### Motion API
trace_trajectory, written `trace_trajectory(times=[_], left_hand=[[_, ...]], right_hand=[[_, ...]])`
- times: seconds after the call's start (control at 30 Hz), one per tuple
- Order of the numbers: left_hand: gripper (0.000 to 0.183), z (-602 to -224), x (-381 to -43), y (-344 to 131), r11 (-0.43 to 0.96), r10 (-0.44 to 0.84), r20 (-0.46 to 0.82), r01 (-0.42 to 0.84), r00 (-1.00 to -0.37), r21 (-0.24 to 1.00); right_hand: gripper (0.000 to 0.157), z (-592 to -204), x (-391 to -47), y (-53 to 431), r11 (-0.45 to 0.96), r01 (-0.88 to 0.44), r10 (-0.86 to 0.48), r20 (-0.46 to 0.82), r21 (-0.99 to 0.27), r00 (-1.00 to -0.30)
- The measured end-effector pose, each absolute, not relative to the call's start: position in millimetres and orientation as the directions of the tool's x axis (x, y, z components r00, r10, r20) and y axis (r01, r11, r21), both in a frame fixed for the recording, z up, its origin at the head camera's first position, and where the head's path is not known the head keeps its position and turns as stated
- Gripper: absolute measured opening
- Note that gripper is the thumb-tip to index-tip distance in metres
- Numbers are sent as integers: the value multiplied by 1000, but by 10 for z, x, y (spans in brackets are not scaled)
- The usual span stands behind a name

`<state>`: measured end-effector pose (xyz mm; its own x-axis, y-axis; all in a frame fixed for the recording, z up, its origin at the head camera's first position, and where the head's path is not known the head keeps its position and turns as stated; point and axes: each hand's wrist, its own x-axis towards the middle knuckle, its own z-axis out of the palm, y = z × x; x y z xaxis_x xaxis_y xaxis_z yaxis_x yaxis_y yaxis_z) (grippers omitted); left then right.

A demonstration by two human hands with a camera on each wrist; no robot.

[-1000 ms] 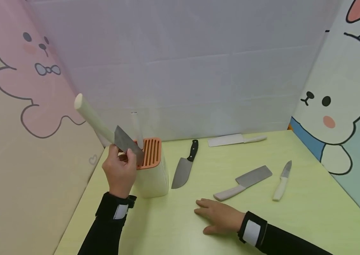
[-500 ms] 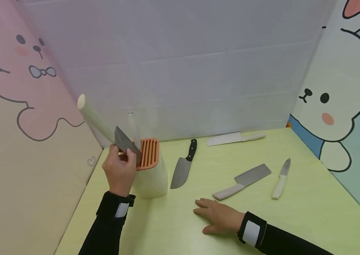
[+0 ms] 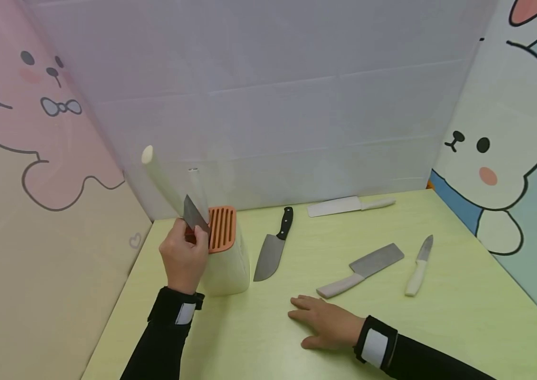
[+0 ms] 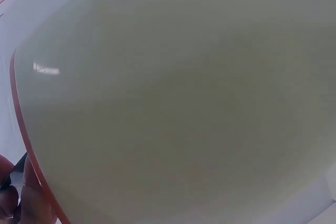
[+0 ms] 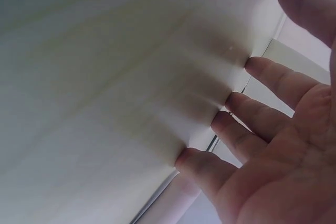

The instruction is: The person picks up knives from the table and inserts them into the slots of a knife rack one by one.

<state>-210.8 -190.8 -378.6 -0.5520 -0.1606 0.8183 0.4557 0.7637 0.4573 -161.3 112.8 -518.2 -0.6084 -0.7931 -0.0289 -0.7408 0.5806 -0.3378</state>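
Observation:
In the head view my left hand (image 3: 184, 258) pinches the grey blade of a knife (image 3: 161, 179) at the top of a pale knife block (image 3: 225, 272). The knife's white handle tilts up and left; its blade tip is hidden at the orange slotted top (image 3: 223, 227). Another white-handled knife (image 3: 198, 192) stands in the block behind it. In the left wrist view the block's wall (image 4: 184, 108) fills most of the picture, with fingers (image 4: 35, 200) by its orange rim. My right hand (image 3: 327, 322) rests on the table, fingers spread; the right wrist view shows its fingertips (image 5: 191, 158) touching the surface.
On the pale yellow-green table (image 3: 258, 338) lie a black-handled knife (image 3: 272, 250), a cleaver (image 3: 363, 269), a small white-handled knife (image 3: 420, 266) and a broad white-handled knife (image 3: 350, 206). A white backdrop (image 3: 268, 105) stands behind; printed panels flank both sides.
The pinched knife has shifted right and its handle has swung more upright, with the left hand moving slightly right. The right hand and the loose knives stay where they were.

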Motion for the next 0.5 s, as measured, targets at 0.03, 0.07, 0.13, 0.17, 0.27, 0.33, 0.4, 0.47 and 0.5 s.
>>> trace_trajectory(times=[0.03, 0.07, 0.13, 0.17, 0.27, 0.33, 0.4, 0.47, 0.5], left_hand=[[9, -3792, -2108, -1905, 765, -160, 815, 452, -557, 459], [10, -3797, -2108, -1905, 767, -159, 811, 447, -562, 460], [10, -3811, -2114, -1903, 769, -157, 810, 445, -565, 459], [9, -3818, -2116, -1903, 771, -156, 809, 442, -567, 459], [9, -3837, -2124, -1906, 773, -156, 805, 436, -573, 460], [14, -3849, -2128, -1907, 770, -161, 796, 430, -584, 471], [24, -3856, -2128, -1908, 761, -171, 785, 426, -595, 489], [32, -3862, -2128, -1909, 753, -183, 774, 419, -606, 506], [35, -3865, -2130, -1908, 750, -187, 772, 419, -608, 512]], right_hand=[[62, -5180, -1612, 1127, 582, -739, -792, -31, -340, -609], [62, -5177, -1611, 1127, 582, -738, -792, -31, -342, -610], [61, -5171, -1610, 1126, 581, -736, -792, -31, -348, -610], [61, -5168, -1610, 1126, 580, -735, -791, -30, -350, -611], [60, -5160, -1609, 1127, 580, -735, -791, -27, -351, -611], [60, -5159, -1609, 1128, 580, -736, -791, -25, -349, -611], [60, -5162, -1609, 1128, 581, -735, -790, -25, -350, -613], [60, -5165, -1610, 1128, 582, -731, -788, -25, -356, -615], [60, -5168, -1610, 1129, 582, -731, -788, -24, -357, -615]])
